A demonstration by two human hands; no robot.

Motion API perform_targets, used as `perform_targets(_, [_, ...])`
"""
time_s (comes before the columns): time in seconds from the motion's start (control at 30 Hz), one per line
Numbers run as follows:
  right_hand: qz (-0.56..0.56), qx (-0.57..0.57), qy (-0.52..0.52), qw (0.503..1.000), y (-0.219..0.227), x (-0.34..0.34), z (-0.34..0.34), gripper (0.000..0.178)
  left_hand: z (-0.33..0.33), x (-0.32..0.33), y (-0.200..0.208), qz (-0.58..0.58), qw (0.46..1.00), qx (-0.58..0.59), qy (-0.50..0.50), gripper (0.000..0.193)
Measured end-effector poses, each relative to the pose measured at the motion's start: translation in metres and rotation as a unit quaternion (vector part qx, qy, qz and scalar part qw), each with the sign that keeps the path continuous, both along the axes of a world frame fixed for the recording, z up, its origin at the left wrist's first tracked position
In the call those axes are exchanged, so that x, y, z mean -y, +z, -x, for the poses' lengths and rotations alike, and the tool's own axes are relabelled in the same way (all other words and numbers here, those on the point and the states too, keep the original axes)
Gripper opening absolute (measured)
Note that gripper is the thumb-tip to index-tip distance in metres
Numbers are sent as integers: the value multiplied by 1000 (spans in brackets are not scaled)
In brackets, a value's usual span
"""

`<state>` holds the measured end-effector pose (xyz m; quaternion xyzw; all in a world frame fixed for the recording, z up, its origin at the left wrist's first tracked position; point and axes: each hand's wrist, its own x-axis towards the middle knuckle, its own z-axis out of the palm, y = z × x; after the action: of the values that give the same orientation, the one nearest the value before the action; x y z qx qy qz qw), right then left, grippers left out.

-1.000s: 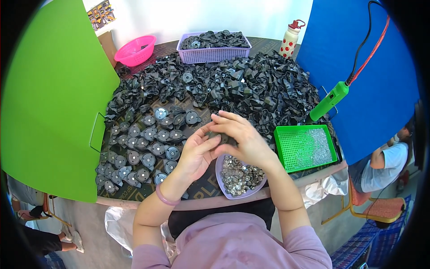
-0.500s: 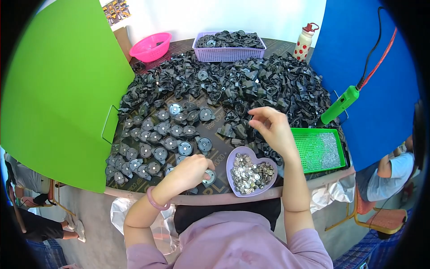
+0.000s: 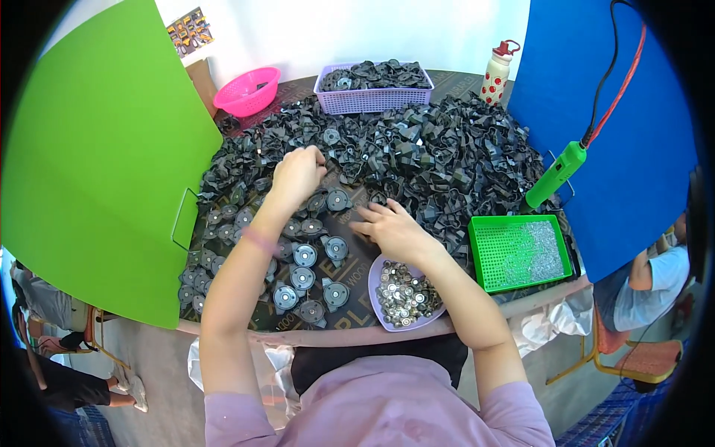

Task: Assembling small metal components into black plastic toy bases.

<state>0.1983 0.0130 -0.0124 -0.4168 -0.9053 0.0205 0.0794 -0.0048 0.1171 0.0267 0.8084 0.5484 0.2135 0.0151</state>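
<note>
My left hand [image 3: 298, 179] reaches to the near edge of a large heap of black plastic parts [image 3: 454, 149]. Its fingers are curled, and whatever they hold, if anything, is hidden. Lower and to the right, my right hand [image 3: 396, 232] hovers just beyond a purple heart-shaped bowl [image 3: 375, 294], fingers spread and slightly blurred. Small round metal pieces [image 3: 406, 298] fill that bowl. Several round black parts with silver discs [image 3: 304, 255] lie in loose rows under and around my left forearm. One such disc part [image 3: 336, 294] rests left of the bowl.
A green tray [image 3: 477, 257] of small shiny pieces sits at right, below a hanging green electric screwdriver [image 3: 557, 175]. At the back stand a pink basket [image 3: 246, 93], a filled purple basket [image 3: 372, 100] and a bottle [image 3: 494, 78]. Green [image 3: 89, 164] and blue [image 3: 611, 134] panels flank the table.
My left hand has left the disc part by the front edge and moved up to the heap. My right hand has come down and left, its fingers now spreading.
</note>
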Motion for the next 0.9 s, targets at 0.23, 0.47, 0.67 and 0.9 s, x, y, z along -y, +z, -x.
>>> perform_targets(0.23, [-13,-27,-32,999,-7,0,-19,39,-21,-51,-39,131,991,-31,15,33])
perform_targets(0.47, [-65,-132,-56,988,8,10,-27,38,-69,-57,-54,138,988,-65,23,46])
perform_targets(0.67, [-51,-262,-28,963,31,23,-28,28,-42,-50,-41,83,996,-1,23,42])
perform_targets(0.9, [-93,-303,-140,938,27,17,-42,19,-27,-7,26,174,899,390,-95,27])
